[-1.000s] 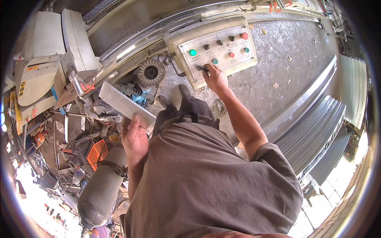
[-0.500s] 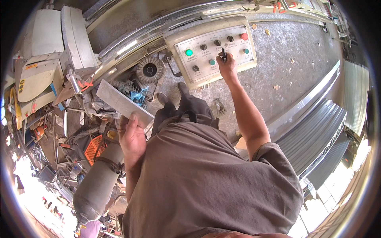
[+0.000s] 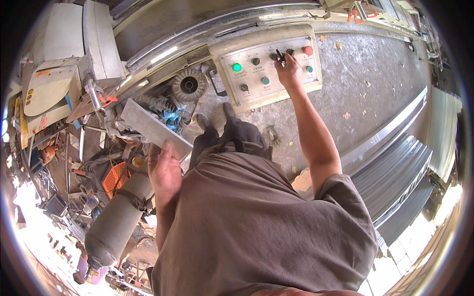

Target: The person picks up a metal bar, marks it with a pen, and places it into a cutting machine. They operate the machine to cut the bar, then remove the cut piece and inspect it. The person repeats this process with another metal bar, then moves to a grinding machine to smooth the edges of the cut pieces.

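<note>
My left hand [image 3: 165,173] grips the near end of a flat, light grey metal profile [image 3: 150,124], its thumb on top. The profile slants away to the far left. My right hand [image 3: 289,70] is stretched out over a pale control box [image 3: 269,98] and closed on a slim black pen [image 3: 280,55]. The fingertips are right by the upper row of black rotary knobs; whether they touch a knob cannot be made out. A red push button [image 3: 308,50] sits just right of the hand. The green button [image 3: 237,67] on the left is lit.
Left of the box are a round ribbed motor [image 3: 188,85] and coiled hose with blue plastic. A grey tank [image 3: 118,222] and orange crate [image 3: 116,178] stand at my left. Stacked long grey profiles [image 3: 395,177] lie at the right. Machine rails [image 3: 222,24] run behind the box.
My right hand has moved a little farther away and to the right along the control box, toward the upper knobs. The left hand still holds the profile in the same place.
</note>
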A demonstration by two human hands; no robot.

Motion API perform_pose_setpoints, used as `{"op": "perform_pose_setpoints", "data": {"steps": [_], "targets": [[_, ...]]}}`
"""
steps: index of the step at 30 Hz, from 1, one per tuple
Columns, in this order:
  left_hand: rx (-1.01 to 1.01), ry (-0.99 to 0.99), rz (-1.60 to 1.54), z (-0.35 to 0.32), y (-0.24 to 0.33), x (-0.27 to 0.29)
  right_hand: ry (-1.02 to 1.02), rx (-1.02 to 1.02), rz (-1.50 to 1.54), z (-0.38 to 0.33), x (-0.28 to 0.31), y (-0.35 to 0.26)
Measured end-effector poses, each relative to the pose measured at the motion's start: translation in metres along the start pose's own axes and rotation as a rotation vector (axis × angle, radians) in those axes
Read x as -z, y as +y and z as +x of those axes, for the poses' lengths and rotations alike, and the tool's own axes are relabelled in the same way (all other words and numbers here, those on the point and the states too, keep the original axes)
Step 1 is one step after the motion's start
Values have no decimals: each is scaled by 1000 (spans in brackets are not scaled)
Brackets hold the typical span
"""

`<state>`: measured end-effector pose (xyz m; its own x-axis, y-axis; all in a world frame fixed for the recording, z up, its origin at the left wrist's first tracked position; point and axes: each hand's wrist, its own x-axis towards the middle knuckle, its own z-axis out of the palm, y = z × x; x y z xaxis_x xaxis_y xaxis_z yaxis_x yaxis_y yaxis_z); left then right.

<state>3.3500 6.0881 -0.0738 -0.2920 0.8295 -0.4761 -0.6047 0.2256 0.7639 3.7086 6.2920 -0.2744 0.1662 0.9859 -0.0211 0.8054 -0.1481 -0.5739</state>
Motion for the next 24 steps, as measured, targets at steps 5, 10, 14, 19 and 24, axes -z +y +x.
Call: {"op": "perform_pose_setpoints", "data": {"steps": [5,10,14,19,24], "targets": [[-25,-68,23,2,-9,21,25,144,90,7,-4,10],[-15,-20,-25,-3,-7,8,-85,258,7,10,11,5],[-32,-85,-40,-2,-13,21,-85,235,-19,9,15,2],[-45,-103,-38,-4,-14,22,31,32,127,-4,5,1],[-45,-80,-31,-4,-16,23,-7,-170,237,-23,-7,12]]}}
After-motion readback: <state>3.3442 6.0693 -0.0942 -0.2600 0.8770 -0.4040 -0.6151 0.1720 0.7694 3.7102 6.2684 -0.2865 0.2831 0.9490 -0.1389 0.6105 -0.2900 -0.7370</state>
